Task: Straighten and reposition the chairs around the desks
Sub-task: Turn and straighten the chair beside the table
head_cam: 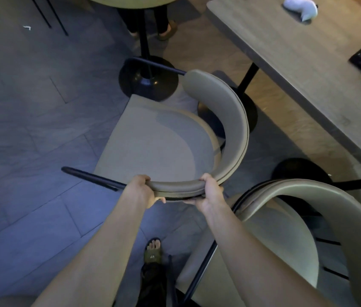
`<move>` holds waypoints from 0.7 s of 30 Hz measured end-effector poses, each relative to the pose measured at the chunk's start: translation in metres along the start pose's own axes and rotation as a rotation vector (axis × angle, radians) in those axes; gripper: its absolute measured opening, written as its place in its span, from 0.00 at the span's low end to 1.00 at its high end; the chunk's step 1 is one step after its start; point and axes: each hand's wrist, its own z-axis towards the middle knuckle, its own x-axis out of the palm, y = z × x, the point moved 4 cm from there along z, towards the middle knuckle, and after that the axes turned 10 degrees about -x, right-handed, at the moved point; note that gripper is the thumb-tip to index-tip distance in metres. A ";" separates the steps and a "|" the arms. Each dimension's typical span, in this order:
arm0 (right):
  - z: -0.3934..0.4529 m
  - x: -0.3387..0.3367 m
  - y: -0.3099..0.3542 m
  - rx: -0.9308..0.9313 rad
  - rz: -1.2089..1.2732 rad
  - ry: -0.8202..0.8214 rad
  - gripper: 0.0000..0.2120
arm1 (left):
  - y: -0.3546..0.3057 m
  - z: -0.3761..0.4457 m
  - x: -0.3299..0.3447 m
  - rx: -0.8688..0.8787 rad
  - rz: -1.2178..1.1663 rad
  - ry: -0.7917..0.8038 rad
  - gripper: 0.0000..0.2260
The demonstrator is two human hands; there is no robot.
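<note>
Mid-reposition step: left hand (140, 191) and right hand (211, 193) both clamp the curved backrest of the chair (159, 138), fingers wrapped over its top edge, thumbs under. Chair sits just ahead of the hands, turned sideways, seat facing away from the table (290, 69) far right of the right hand. Next move likely needs swinging it round toward the table and sliding it in. Chair: grey-beige padded seat, wraparound back, thin black metal arms. Second chair (321, 209) just right of right hand.
</note>
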 end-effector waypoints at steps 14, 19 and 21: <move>-0.009 0.018 -0.001 0.094 -0.010 -0.028 0.30 | -0.040 -0.006 -0.019 0.246 -0.097 -0.059 0.16; 0.007 0.005 0.089 0.087 -0.331 -0.057 0.17 | 0.015 -0.005 0.007 0.028 -0.100 0.114 0.28; 0.017 0.009 0.112 0.046 -0.411 -0.084 0.23 | 0.021 0.006 0.013 0.011 -0.158 0.173 0.32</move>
